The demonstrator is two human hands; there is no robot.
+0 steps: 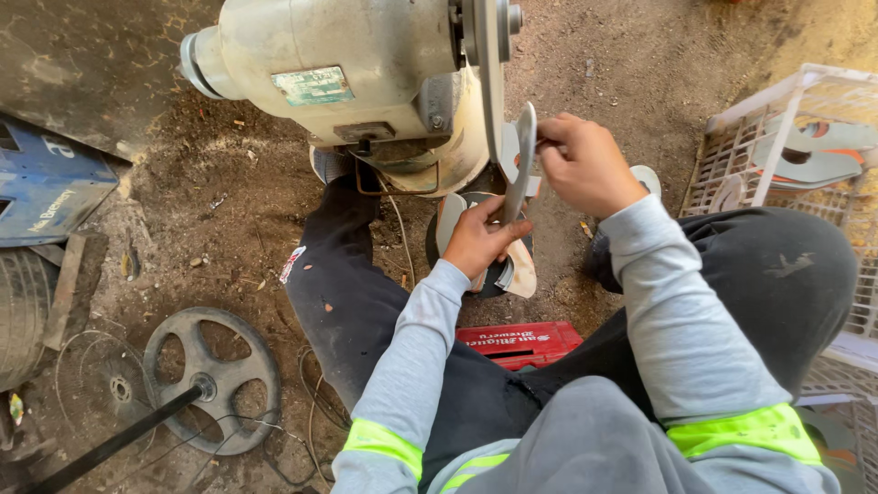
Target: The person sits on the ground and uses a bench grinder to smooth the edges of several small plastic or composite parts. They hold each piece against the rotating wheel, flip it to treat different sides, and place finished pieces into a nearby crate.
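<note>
A flat curved grey metal piece (522, 155) stands edge-on against the thin grinding wheel (488, 82) of a cream bench grinder (347, 78). My left hand (480, 240) grips its lower end. My right hand (585, 165) pinches its upper part. Both arms wear grey sleeves with yellow-green bands. I sit with legs in dark trousers spread to either side of the grinder. Several similar metal pieces (512, 265) lie on the ground below my left hand.
A white plastic crate (759, 137) at right holds more cut metal pieces (814, 155). A red crate (517, 343) sits under me. A dark spoked wheel on a shaft (212, 380) lies at lower left, with a blue panel (46, 183) and loose wires on dirt.
</note>
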